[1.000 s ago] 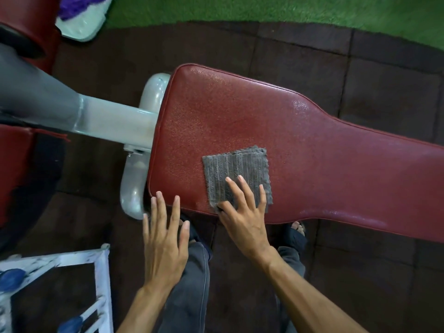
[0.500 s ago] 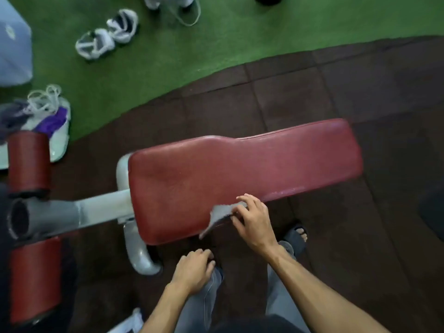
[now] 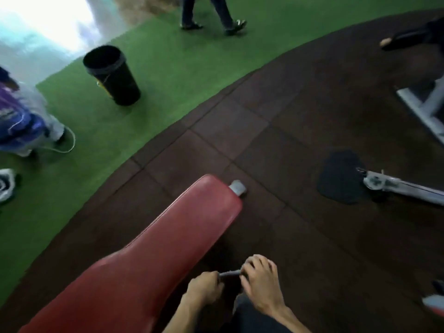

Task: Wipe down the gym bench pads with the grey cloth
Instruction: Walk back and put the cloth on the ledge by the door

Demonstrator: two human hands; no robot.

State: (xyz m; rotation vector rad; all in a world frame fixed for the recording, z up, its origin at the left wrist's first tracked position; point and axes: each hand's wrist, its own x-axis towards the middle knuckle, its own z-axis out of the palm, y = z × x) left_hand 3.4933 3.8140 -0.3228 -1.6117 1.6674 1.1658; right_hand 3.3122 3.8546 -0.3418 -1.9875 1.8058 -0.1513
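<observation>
Head view, cloth: We see the grey cloth as a thin grey strip. It is pulled between the two hands, just off the near side of the bench.
Head view, left hand: Our left hand is curled and pinches one end of the cloth.
Head view, right hand: Our right hand has bent fingers that grip the other end. The two hands are close together, with the cloth between them.
Head view, bench pad: The red bench pad is long and shiny. It runs from the bottom left up toward the middle. A small grey end cap sticks out at its far end.
Head view, floor: The bench stands on dark brown floor tiles. Green turf lies farther off, with a black bin on it.
Head view, hard to see: The picture is blurry. Most of the cloth is hidden in the hands, so we cannot tell its shape. The bench is cut off at the bottom left.
</observation>
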